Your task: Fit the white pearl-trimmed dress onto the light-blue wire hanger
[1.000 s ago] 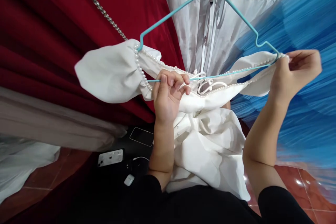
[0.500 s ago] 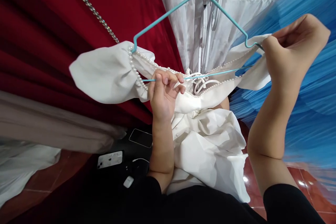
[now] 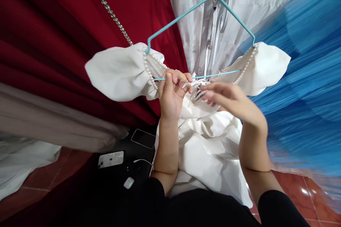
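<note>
A white dress with pearl-trimmed puff sleeves hangs from a light-blue hanger, one sleeve over each end. My left hand is closed around the hanger's thin lower bar, close to the left sleeve. In front of the bodice, my right hand holds nothing; its fingers are stretched out and a little apart, near the white laces. The right sleeve rests on the hanger's right end, its pearl edge against the blue bar.
Dark red curtain fills the left, with a beaded cord across it. Blue tulle hangs at right. Two phones, one white-backed and one dark-screened, a white earbud case and a cable lie on a black surface.
My right hand has let go of the right sleeve at the hanger's end and moved left to the laces. That sleeve now sits on the hanger. My left hand keeps its hold.
</note>
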Action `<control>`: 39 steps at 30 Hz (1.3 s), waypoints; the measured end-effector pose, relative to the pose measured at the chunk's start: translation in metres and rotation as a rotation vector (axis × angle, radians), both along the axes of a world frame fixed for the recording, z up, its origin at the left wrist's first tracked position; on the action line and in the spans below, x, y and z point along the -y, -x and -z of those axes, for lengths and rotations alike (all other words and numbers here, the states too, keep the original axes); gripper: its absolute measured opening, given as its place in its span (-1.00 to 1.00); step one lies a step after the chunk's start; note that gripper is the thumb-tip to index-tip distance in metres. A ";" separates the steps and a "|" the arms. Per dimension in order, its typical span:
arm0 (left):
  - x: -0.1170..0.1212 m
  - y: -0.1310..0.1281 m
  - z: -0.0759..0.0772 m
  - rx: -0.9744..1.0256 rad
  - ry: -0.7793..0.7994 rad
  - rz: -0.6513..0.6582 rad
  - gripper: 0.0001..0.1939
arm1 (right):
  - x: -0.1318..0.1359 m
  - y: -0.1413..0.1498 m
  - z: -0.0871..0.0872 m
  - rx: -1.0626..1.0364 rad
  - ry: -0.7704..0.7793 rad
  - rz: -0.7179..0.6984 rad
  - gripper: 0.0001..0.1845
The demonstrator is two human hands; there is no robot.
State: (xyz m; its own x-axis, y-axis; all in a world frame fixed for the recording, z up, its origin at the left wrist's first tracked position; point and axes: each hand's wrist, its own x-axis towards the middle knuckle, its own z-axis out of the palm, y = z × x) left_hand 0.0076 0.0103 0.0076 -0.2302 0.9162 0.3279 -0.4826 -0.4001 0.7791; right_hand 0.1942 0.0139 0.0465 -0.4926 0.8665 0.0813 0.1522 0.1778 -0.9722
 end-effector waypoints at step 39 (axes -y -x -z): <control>-0.031 0.081 -0.046 -0.553 -0.327 -0.859 -0.72 | -0.029 0.048 0.051 -1.221 0.102 0.259 -0.39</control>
